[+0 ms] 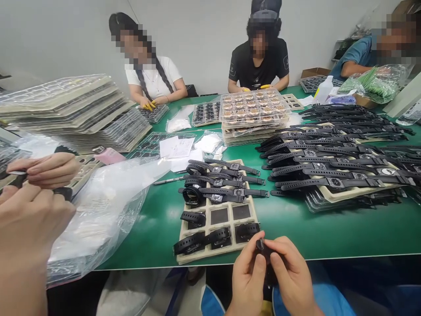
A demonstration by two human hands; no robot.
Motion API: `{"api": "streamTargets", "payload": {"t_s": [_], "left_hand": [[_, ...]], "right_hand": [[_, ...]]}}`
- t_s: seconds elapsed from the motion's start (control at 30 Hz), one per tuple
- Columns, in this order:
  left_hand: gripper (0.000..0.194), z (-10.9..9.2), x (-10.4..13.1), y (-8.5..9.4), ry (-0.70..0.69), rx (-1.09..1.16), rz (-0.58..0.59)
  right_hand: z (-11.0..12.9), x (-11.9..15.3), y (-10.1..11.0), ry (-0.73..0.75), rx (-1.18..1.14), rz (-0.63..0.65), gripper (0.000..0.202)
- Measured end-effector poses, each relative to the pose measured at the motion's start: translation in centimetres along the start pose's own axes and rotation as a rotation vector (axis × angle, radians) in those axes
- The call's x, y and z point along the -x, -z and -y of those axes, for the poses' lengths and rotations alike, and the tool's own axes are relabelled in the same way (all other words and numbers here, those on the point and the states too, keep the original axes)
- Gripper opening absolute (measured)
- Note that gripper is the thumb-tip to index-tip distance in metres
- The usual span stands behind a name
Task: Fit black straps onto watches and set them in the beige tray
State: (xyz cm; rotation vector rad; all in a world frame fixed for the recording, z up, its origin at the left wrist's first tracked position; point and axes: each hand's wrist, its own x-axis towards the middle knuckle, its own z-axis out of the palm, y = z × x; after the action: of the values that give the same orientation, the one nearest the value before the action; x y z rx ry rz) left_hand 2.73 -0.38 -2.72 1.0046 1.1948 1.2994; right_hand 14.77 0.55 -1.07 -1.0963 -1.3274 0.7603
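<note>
Just past the table's front edge, my left hand (248, 276) and my right hand (292, 274) are closed on one black smartwatch (269, 263). Thumbs and fingertips pinch its dark strap; most of the watch body is hidden by the fingers. Ahead and a little left lies a beige compartment tray (213, 253). Watches with curled straps (190, 243) sit in its nearest row. Farther up the tray, several watches (238, 192) lie with straps stretched out and backs facing up. Two compartments in the second row show only dark pads (219, 216).
At the right, stacked trays hold many black watches (335, 182). Clear-lidded trays (253, 107) stand mid-table. Tall tray stacks (75, 109) and a plastic bag (98, 219) are at left. A neighbour's hands (42, 193) work at far left. Three people sit across the green table (296, 232).
</note>
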Motion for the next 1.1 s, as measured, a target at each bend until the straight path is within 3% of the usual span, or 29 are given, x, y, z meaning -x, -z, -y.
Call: {"api": "streamTargets", "payload": {"t_s": [0.2, 0.3, 0.4, 0.57, 0.63, 0.7, 0.83, 1.0, 1.1], "left_hand": [[0.047, -0.8, -0.7, 0.4, 0.009, -0.053, 0.063], [0.047, -1.8, -1.0, 0.4, -0.01, -0.07, 0.142], [0.051, -2.0, -0.8, 0.0, 0.066, -0.011, 0.18], [0.058, -1.6, -0.6, -0.5, 0.095, 0.08, 0.1], [0.056, -1.8, -0.7, -0.5, 0.113, 0.156, 0.108], [0.055, -2.2, -0.9, -0.5, 0.219, 0.295, 0.162], [0.056, -2.8, -1.0, -0.5, 0.443, 0.507, 0.328], [0.064, -2.5, -0.7, -0.4, 0.473, 0.501, 0.462], [0.061, -2.2, -0.5, -0.5, 0.5, 0.508, 0.472]], "right_hand": [[-0.5, 0.8, -0.8, -0.073, -0.086, -0.137, 0.002], [-0.9, 1.3, -0.8, -0.134, -0.223, -0.099, 0.013], [-1.1, 1.4, -0.7, -0.172, -0.337, -0.151, 0.016], [-0.6, 1.3, -1.0, -0.107, -0.223, -0.124, 0.011], [-0.1, 1.2, -0.8, -0.066, -0.193, -0.072, 0.012], [0.4, 0.8, -0.2, -0.038, -0.172, -0.009, 0.018], [1.9, -1.5, 1.5, -0.121, -0.081, 0.089, 0.017], [4.0, -4.9, 3.3, -0.316, -0.022, 0.539, 0.018], [4.6, -5.4, 3.5, -0.343, 0.003, 0.488, 0.025]]}}
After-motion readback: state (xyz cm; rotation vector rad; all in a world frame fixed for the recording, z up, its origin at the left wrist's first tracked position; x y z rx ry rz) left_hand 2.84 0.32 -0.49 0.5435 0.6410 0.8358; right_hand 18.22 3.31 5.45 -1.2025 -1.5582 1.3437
